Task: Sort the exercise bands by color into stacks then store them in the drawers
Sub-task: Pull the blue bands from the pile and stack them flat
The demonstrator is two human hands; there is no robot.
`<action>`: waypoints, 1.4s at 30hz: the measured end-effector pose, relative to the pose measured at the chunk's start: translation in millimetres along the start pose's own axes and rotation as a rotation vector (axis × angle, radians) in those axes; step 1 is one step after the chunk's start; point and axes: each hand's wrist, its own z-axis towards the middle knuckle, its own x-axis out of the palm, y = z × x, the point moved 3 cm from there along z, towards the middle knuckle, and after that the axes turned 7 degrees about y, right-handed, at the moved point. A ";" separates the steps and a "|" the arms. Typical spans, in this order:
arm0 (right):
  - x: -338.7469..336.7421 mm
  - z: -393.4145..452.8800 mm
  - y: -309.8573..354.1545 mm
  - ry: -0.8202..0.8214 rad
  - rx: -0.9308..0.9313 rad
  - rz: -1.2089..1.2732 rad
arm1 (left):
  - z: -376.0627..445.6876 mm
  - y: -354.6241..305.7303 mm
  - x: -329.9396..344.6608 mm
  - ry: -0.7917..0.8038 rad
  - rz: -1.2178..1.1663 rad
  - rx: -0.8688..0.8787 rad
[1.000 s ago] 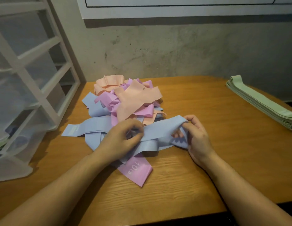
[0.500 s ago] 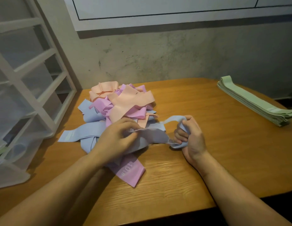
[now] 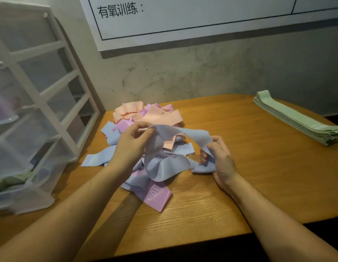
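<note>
A tangled pile of exercise bands (image 3: 145,118) in peach, purple and light blue lies on the wooden table (image 3: 249,176). A light blue band (image 3: 185,134) is lifted above the pile. My left hand (image 3: 132,142) pinches one end of it, and my right hand (image 3: 219,157) grips the other end, bunched near the table. A purple band marked 10 LB (image 3: 156,195) lies flat at the pile's near edge. A neat stack of green bands (image 3: 296,120) sits at the far right.
A white-framed drawer unit with translucent drawers (image 3: 32,120) stands on the table's left side, some drawers pulled out. A concrete wall with a white board (image 3: 202,16) backs the table. The table's near edge runs below my forearms.
My left hand has risen and pulled the blue band up out of the pile. My right hand stays low with the band's other end bunched in it. The camera tilted upward.
</note>
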 end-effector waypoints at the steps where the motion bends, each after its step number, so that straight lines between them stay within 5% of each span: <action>1: 1.3 -1.7 -1.0 0.037 0.012 -0.050 | -0.6 -4.4 1.7 -0.002 -0.060 -0.019; 7: 9.8 -18.7 3.9 0.201 0.050 -0.230 | 0.6 -22.8 14.3 -0.064 -0.294 -0.095; 13: 20.7 -26.1 24.7 0.223 0.060 -0.215 | -12.5 -48.9 33.8 0.087 -0.243 -0.002; 26: 44.8 -33.9 101.1 0.162 -0.272 -0.333 | -43.3 -97.1 51.1 0.149 -0.125 0.172; 33: 42.0 -57.5 134.5 0.167 -0.347 -0.502 | -51.4 -116.1 61.3 0.179 -0.433 0.053; 42: 39.3 -77.4 173.9 0.080 -0.369 -0.426 | -72.9 -138.9 89.5 0.255 -0.414 0.007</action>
